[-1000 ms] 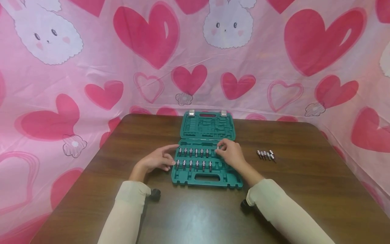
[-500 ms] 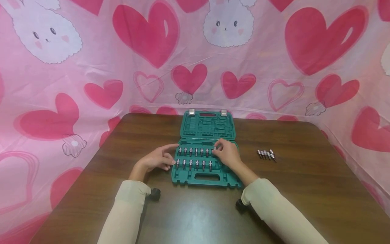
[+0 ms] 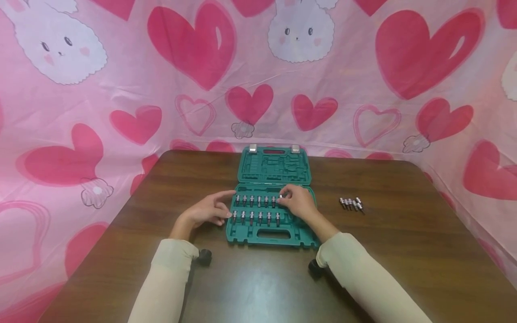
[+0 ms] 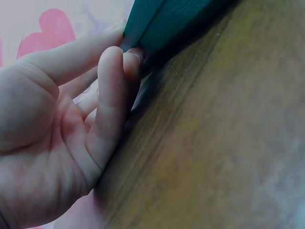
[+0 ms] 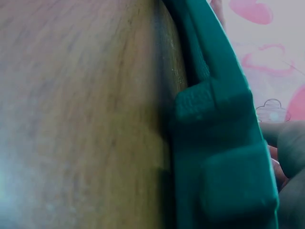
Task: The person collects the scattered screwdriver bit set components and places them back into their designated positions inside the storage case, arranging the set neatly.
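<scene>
An open green plastic tool case (image 3: pixel 240 234) lies on the table, with two rows of silver bit sockets (image 3: pixel 259 218) in its slots. My right hand (image 3: pixel 300 200) is over the right end of the upper row. Its thumb and forefinger pinch a bit socket (image 3: pixel 280 196), mostly covered by the fingers. At the case's left side is my left hand (image 3: pixel 207 209), its index finger stretched to the rim and its thumb touching the edge. In the left wrist view its fingertips meet the case wall (image 4: pixel 164 26). The right wrist view shows mainly the case's front edge (image 5: pixel 238 186).
Several more bit sockets (image 3: pixel 351 204) lie in a cluster on the brown wooden table (image 3: pixel 258 282), right of the case. The raised lid (image 3: pixel 274 166) stands at the back. A pink curtain (image 3: pixel 258 67) with hearts and rabbits hangs behind the table.
My right hand has shifted left along the upper row with the pinched bit socket, closer to the seated ones. The left hand has stayed at the case's edge.
</scene>
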Tool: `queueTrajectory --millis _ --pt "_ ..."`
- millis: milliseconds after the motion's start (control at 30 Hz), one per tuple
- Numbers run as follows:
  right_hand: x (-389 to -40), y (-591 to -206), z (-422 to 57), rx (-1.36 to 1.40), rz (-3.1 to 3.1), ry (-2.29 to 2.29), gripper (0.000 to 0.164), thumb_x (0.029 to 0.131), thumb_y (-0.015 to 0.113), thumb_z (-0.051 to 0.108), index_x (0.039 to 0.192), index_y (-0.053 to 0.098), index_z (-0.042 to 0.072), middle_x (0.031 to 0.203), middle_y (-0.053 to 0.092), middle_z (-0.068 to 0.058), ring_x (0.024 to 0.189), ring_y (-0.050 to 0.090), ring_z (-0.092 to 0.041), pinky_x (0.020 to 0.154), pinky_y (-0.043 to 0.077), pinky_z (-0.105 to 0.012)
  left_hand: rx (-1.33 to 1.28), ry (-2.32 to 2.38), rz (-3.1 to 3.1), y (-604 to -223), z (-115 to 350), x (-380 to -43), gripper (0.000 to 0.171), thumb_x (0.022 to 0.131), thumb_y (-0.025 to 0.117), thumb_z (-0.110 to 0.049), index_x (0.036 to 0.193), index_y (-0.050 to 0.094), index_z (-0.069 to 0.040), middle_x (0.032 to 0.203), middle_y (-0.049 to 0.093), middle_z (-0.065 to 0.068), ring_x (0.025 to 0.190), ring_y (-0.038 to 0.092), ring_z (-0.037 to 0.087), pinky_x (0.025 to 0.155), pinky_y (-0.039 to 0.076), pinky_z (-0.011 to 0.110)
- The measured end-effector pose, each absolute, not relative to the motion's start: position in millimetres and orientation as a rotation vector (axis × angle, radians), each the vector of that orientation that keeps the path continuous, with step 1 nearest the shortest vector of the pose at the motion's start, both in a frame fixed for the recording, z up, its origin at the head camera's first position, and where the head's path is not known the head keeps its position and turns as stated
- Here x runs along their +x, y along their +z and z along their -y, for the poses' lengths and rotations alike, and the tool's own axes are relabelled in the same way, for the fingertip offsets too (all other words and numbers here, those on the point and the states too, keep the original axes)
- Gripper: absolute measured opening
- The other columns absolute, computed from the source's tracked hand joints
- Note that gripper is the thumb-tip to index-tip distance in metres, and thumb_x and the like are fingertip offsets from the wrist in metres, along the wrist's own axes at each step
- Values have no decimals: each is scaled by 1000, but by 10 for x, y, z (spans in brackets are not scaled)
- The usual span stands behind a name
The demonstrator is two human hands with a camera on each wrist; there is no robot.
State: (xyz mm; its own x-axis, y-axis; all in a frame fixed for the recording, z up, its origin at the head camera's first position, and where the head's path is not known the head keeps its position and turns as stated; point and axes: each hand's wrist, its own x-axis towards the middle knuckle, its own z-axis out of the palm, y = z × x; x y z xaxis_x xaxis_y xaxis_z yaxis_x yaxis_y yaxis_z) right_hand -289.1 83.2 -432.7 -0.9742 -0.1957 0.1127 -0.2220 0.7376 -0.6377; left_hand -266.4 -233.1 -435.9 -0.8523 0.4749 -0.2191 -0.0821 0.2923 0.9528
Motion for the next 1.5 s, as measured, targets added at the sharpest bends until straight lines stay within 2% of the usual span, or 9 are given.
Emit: queueTrajectory --millis 233,500,933,1500 --pt "-2939 -4339 -835 368 2917 994 13 88 73 29 94 71 17 72 59 1 68 53 -18 59 42 -34 358 1590 -2097 -4342 2330 -2657 72 91 68 -7 152 32 -19 91 67 18 68 61 23 65 57 32" --pt "-2979 -4261 -879 449 2951 1040 8 91 69 24 91 74 17 69 62 4 63 55 -15 55 43 -33 359 1589 -2094 -4339 2335 -2658 72 91 68 -7 152 32 -18 90 67 18 67 61 23 65 57 32" --pt "-2993 -4176 -847 382 3036 956 6 90 71 26 86 72 21 75 64 6 70 58 -13 64 44 -39 354 1596 -2083 -4353 2343 -2675 73 90 69 -7 152 32 -19 91 67 18 66 61 22 65 57 31" --pt "-3003 -4236 -877 381 3004 1002 11 90 71 28 94 69 18 78 60 2 69 54 -17 62 44 -37 331 1591 -2085 -4370 2345 -2705 74 89 71 -9 151 33 -21 93 67 19 68 62 25 67 58 35"
